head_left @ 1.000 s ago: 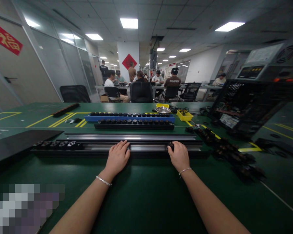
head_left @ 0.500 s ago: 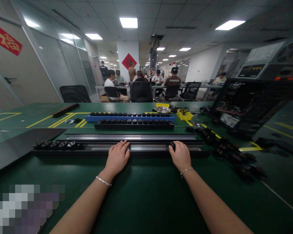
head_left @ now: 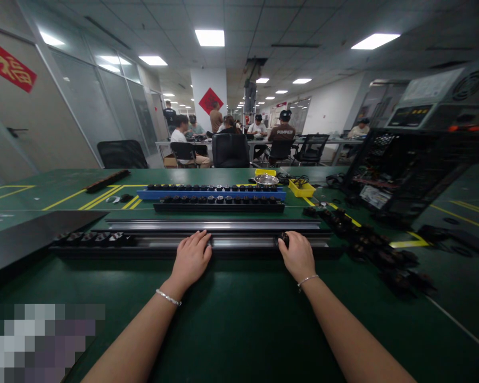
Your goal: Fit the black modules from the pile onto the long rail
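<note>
A long black rail (head_left: 239, 254) with a shiny metal channel lies crosswise before me on the green table. My left hand (head_left: 192, 257) rests over the middle of it, fingers together and bent across the channel, thumb at the near side. Farther right, my right hand (head_left: 298, 254) is closed on a small black wheel-like part (head_left: 283, 240) at the channel; fingers hide some of it. Several black parts (head_left: 99, 238) of similar look sit in a row at the rail's left end. Just behind lies a second metal rail (head_left: 215, 225), holding no parts.
Behind the rails stand a blue strip (head_left: 211, 195) and a black strip (head_left: 219, 207), both lined with black parts. Loose black parts (head_left: 377, 250) lie to the right, near an open computer case (head_left: 399, 170). A metal bowl (head_left: 266, 180) and yellow tray (head_left: 302, 188) are farther back.
My right hand has shifted slightly to the right, and more of the black part shows at its fingertips. My left hand stays in place on the rail.
</note>
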### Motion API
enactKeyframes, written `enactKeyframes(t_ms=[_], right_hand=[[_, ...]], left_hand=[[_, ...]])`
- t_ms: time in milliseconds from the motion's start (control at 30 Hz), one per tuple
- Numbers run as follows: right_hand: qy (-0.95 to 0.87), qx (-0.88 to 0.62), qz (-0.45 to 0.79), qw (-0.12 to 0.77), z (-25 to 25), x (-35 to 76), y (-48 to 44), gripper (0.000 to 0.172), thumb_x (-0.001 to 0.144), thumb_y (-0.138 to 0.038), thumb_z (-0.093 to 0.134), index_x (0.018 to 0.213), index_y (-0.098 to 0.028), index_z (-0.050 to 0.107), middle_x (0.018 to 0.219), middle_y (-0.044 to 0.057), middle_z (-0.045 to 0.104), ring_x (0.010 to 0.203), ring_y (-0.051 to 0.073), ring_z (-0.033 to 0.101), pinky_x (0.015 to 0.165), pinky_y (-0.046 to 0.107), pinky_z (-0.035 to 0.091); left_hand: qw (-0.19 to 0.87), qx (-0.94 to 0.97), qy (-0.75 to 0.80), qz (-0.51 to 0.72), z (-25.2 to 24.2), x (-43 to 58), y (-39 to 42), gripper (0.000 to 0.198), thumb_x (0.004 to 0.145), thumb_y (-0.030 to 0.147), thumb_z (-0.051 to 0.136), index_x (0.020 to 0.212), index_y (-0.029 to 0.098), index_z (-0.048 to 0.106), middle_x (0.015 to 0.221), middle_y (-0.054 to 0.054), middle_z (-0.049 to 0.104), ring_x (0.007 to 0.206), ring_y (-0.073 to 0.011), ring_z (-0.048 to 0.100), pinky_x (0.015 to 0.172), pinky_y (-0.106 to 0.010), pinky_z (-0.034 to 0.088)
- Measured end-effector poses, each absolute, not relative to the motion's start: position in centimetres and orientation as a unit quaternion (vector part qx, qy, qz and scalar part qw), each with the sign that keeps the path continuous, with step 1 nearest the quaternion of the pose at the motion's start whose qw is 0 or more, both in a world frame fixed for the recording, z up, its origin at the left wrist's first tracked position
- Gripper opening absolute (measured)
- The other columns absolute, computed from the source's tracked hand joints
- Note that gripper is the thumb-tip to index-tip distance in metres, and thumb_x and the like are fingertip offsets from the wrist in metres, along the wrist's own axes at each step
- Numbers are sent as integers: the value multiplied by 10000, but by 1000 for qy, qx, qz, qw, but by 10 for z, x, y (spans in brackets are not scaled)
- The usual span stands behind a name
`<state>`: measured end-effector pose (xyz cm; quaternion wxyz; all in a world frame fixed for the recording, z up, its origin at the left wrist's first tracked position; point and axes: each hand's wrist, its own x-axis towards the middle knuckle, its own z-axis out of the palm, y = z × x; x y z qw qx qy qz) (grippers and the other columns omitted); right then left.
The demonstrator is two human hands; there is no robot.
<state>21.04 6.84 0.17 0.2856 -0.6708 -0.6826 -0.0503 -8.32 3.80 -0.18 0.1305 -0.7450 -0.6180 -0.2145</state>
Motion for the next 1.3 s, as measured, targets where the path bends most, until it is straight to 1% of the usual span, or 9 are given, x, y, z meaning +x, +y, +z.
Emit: enactKeyframes(t_ms=[333, 1100, 1300], right_hand=[[-688, -665, -66, 284, -1, 218, 71, 317, 849, -327, 421, 992, -108, 600, 1040, 138, 620, 979, 239, 526, 892, 360, 367], [-684, -665, -67, 292, -1, 229, 70, 341, 849, -342, 400, 1008, -114, 597, 1054, 143, 611, 982, 240, 524, 887, 366, 367], [-687, -665, -70, 286, -1, 232, 71, 342, 853, -344, 388, 991, -112, 599, 1045, 148, 611, 985, 241, 521, 870, 362, 372]], left_hand=[[134, -743, -618, -218, -1, -83, 38, 385, 882, 308, 366, 1200, 201, 553, 1308, -68, 541, 1216, -237, 475, 983, -430, 368], [124, -743, -620, -221, 0, -82, 37, 389, 881, 317, 364, 1205, 223, 556, 1303, -73, 544, 1218, -242, 473, 994, -447, 362], [123, -743, -623, -210, 0, -83, 37, 398, 888, 318, 347, 1216, 203, 542, 1321, -66, 529, 1230, -237, 459, 997, -441, 358]])
